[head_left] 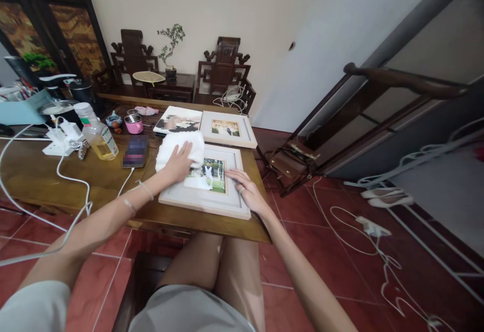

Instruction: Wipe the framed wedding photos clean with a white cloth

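Note:
My left hand lies on a white cloth, its fingers stretched out and pressing the cloth down. Beneath is a white picture frame with a photo of people outdoors on grass. The cloth covers the frame's upper left part. My right hand rests open on the frame's right side, fingertips near the photo's edge. Behind it lies a second white picture frame, with a photo print or album to its left.
On the wooden table stand a bottle of yellowish liquid, a pink cup, a phone on a cable, and a power strip. A dark wooden chair is to the right. Cables lie on the red tiled floor.

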A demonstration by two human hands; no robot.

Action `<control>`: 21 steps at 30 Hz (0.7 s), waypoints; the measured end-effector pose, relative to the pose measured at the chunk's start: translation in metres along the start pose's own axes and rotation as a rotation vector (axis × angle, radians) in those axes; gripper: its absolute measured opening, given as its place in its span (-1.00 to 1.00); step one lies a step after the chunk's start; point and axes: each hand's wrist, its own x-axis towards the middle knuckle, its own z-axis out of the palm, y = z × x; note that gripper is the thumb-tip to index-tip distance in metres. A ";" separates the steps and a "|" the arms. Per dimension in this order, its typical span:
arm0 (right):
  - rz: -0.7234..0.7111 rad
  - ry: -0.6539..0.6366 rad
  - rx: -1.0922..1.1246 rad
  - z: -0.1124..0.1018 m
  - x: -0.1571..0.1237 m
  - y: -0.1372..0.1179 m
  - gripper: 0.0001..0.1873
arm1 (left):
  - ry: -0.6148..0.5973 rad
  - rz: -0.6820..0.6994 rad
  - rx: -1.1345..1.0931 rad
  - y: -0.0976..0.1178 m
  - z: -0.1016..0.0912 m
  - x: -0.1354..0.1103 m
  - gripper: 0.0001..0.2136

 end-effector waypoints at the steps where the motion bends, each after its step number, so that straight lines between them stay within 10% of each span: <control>1: 0.000 0.002 -0.002 0.000 0.000 0.000 -0.53 | 0.035 -0.003 0.020 -0.004 0.002 0.008 -0.68; 6: 0.001 0.038 -0.001 0.002 0.001 -0.001 -0.54 | 0.026 0.035 0.049 0.003 0.006 -0.003 -0.70; 15: 0.003 0.038 -0.003 0.002 0.001 -0.001 -0.54 | -0.183 0.160 0.014 0.074 -0.028 -0.119 -0.70; 21: -0.012 -0.001 -0.016 -0.001 0.001 0.000 -0.51 | -0.096 0.065 -0.027 0.055 -0.014 -0.072 -0.73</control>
